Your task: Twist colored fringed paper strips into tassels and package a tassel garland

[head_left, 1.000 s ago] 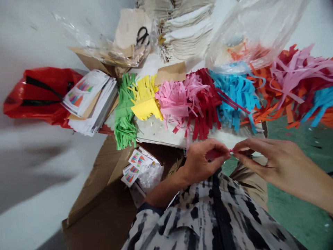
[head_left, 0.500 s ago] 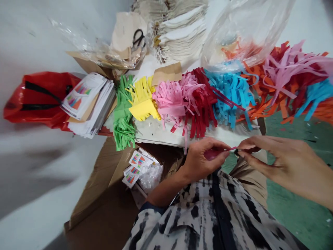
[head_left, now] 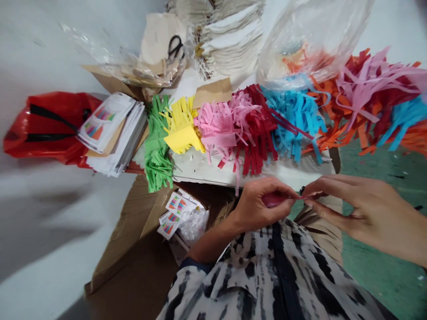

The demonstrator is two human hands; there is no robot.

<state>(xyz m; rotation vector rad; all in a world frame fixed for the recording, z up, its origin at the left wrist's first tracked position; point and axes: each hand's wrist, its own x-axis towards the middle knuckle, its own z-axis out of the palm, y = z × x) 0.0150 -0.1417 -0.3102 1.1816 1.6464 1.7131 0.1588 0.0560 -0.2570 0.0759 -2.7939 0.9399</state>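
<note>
My left hand (head_left: 258, 202) is curled around a small dark red piece of fringed paper (head_left: 271, 200), just above my patterned shirt. My right hand (head_left: 347, 202) pinches the thin tip of that same red piece between thumb and forefinger; the two hands almost touch. Just beyond them, along the edge of a white table (head_left: 207, 171), lies a row of cut paper fringes: green (head_left: 158, 146), yellow (head_left: 182, 124), pink (head_left: 222, 126), dark red (head_left: 258, 129), blue (head_left: 295, 118) and a mixed orange heap (head_left: 367, 106).
A stack of printed cards (head_left: 111, 131) rests beside a red plastic bag (head_left: 50, 122). Scissors (head_left: 175, 44) lie on paper bags at the back, near a clear plastic bag (head_left: 310, 40). An open cardboard box (head_left: 147, 240) below holds packed cards (head_left: 176, 213).
My hands have stayed in front of my chest; the right fingertips moved slightly closer to the left hand, still pinching the red strip. The view shifted a little.
</note>
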